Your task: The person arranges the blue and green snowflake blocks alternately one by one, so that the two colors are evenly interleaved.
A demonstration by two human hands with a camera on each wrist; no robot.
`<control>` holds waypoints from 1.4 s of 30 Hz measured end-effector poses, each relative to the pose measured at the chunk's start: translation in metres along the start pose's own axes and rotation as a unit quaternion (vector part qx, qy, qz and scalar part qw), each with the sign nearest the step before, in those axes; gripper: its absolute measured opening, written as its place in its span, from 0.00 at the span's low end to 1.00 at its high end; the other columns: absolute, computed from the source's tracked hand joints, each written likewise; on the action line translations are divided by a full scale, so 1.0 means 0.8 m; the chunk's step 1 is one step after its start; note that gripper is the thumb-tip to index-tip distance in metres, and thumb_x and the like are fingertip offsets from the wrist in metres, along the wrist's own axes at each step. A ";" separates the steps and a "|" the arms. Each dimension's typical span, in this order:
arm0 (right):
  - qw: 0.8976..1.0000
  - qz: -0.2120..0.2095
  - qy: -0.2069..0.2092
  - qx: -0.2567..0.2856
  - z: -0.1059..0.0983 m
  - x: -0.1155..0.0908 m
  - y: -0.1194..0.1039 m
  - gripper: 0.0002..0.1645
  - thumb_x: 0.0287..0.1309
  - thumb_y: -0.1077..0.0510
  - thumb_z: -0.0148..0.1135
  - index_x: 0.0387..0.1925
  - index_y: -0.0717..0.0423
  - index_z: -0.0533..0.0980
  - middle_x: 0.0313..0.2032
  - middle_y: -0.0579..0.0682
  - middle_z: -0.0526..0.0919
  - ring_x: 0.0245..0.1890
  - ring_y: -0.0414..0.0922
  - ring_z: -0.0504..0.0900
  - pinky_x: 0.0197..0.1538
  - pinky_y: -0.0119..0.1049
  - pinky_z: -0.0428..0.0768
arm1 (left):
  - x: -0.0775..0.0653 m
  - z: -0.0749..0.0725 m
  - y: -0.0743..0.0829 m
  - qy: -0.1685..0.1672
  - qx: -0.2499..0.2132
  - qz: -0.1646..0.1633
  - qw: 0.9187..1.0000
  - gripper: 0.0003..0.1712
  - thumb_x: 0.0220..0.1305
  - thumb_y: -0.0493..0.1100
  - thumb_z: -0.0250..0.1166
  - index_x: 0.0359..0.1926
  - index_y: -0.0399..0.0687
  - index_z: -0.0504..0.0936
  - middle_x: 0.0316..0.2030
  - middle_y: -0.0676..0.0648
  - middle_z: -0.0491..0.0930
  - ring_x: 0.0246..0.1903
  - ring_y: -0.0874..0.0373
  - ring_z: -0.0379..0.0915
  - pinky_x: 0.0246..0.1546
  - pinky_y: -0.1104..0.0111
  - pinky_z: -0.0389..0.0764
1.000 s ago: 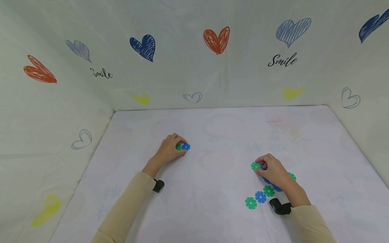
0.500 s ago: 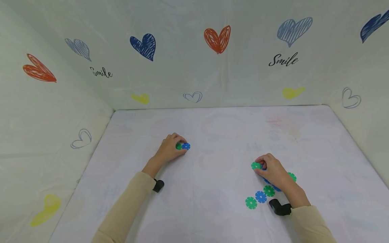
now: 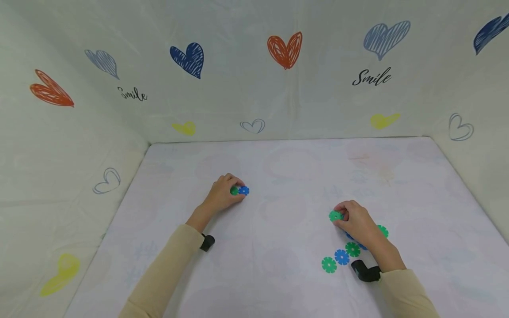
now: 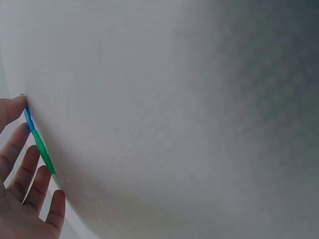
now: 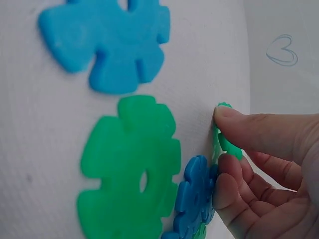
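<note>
My left hand holds a blue snowflake disc by its edges, low over the table. A green snowflake disc touches it inside the curve of the fingers; the left wrist view shows both edge-on, the thumb at the blue disc and fingers along the green disc. On the right, my right hand pinches a green disc between thumb and fingers. Another green part shows behind that thumb. Blue discs lie just under this hand, partly hidden.
Near the right wrist, a green disc, a blue disc and another green disc form a slanting row on the white table. One more green disc peeks out beyond the wrist. Heart-printed cloth walls enclose the table.
A bit of blue beside the green disc at my right fingertips has dropped out of sight as the fingers shifted slightly. The left hand stays in place.
</note>
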State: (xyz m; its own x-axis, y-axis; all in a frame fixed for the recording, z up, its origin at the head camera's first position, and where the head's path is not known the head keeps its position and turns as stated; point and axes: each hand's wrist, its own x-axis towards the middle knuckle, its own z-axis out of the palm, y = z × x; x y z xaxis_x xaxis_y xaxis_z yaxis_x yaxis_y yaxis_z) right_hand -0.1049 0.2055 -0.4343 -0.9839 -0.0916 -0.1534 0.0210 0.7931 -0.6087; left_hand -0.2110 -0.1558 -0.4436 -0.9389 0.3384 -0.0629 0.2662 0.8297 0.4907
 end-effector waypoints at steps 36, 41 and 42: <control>0.978 -0.073 -0.048 0.188 0.089 0.116 -0.136 0.09 0.56 0.65 0.59 0.40 0.61 0.74 0.24 0.50 0.74 0.21 0.40 0.71 0.29 0.30 0.70 | 0.001 -0.002 0.002 -0.012 0.009 -0.003 1.000 0.19 0.56 0.49 0.66 0.48 0.50 0.77 0.50 0.45 0.71 0.51 0.49 0.64 0.52 0.54 0.64; 0.979 -0.063 -0.047 0.189 0.103 0.132 -0.149 0.09 0.57 0.63 0.59 0.41 0.60 0.74 0.25 0.49 0.74 0.23 0.40 0.72 0.30 0.29 0.71 | 0.001 -0.002 0.000 -0.008 0.014 0.001 1.000 0.19 0.56 0.49 0.66 0.47 0.50 0.77 0.49 0.46 0.71 0.51 0.49 0.64 0.53 0.54 0.65; 0.979 -0.063 -0.048 0.187 0.105 0.135 -0.151 0.09 0.57 0.63 0.59 0.41 0.60 0.74 0.25 0.49 0.74 0.23 0.40 0.72 0.30 0.29 0.70 | 0.001 -0.002 0.000 -0.008 0.013 0.002 1.000 0.19 0.56 0.49 0.66 0.47 0.50 0.77 0.49 0.46 0.71 0.51 0.49 0.64 0.53 0.53 0.65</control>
State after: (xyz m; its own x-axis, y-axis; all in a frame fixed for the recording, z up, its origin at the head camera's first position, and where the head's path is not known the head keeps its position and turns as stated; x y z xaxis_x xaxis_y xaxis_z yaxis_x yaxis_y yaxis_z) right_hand -0.1988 0.0493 -0.4427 -0.9623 -0.2446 -0.1194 -0.0187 0.4969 -0.8676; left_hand -0.2119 -0.1564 -0.4418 -0.9345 0.3479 -0.0751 0.2751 0.8400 0.4677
